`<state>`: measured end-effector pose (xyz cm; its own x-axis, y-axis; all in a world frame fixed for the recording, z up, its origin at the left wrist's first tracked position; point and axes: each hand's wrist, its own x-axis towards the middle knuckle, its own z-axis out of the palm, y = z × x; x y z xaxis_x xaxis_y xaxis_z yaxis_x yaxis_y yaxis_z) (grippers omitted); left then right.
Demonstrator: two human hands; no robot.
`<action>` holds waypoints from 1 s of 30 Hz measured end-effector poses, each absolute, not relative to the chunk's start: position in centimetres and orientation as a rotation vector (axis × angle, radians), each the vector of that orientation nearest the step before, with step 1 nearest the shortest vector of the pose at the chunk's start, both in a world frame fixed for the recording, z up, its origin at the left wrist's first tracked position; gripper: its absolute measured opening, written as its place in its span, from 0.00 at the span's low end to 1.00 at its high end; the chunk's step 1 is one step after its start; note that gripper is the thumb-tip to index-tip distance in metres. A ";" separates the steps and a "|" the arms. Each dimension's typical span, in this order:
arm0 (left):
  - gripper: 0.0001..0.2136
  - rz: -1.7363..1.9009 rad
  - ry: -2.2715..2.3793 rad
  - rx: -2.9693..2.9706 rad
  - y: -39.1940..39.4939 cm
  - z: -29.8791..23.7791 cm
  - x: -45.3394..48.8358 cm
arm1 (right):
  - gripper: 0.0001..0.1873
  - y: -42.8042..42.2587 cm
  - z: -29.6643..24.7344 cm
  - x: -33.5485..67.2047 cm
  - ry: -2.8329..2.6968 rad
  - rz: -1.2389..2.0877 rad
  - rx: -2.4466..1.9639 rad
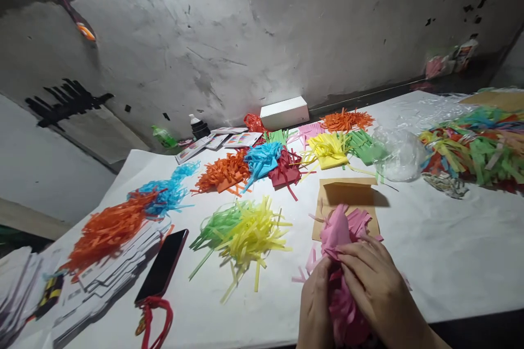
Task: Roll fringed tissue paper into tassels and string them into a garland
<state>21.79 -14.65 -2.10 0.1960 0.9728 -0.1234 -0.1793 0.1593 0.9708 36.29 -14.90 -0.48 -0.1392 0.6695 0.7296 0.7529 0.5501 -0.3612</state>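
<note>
Both hands are at the lower right, closed around a bundle of pink tissue paper point(338, 229) with fringed strips. My left hand point(315, 302) pinches its near left side, thumb up against the paper. My right hand point(370, 278) lies over the right side, fingertips pressed on the middle of the bundle. Pink strips stick out beyond the fingers and hang below them. Under the bundle's far end lies a brown paper sheet point(339, 193) with a folded top edge. Left of the hands, a yellow fringed tissue bundle point(256, 234) overlaps a green one point(221, 223).
A phone point(161, 267) with a red strap lies left, beside stacked printed papers point(110, 283) under orange fringe point(108, 229). More fringed bundles, including a blue one point(262, 158), line the back near a white box point(284, 113). Clear plastic point(399, 152) and a multicoloured heap point(483, 150) are right.
</note>
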 end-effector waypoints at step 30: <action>0.15 1.060 1.120 1.694 -13.1 -0.3 21.2 | 0.10 -14.3 1.6 37.5 -1.895 -0.076 -1.086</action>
<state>21.24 -13.13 -0.34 0.2481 0.9479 0.1999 0.2521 -0.2625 0.9314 37.50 -14.32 1.62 -0.1874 0.6511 0.7355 0.7080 0.6086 -0.3583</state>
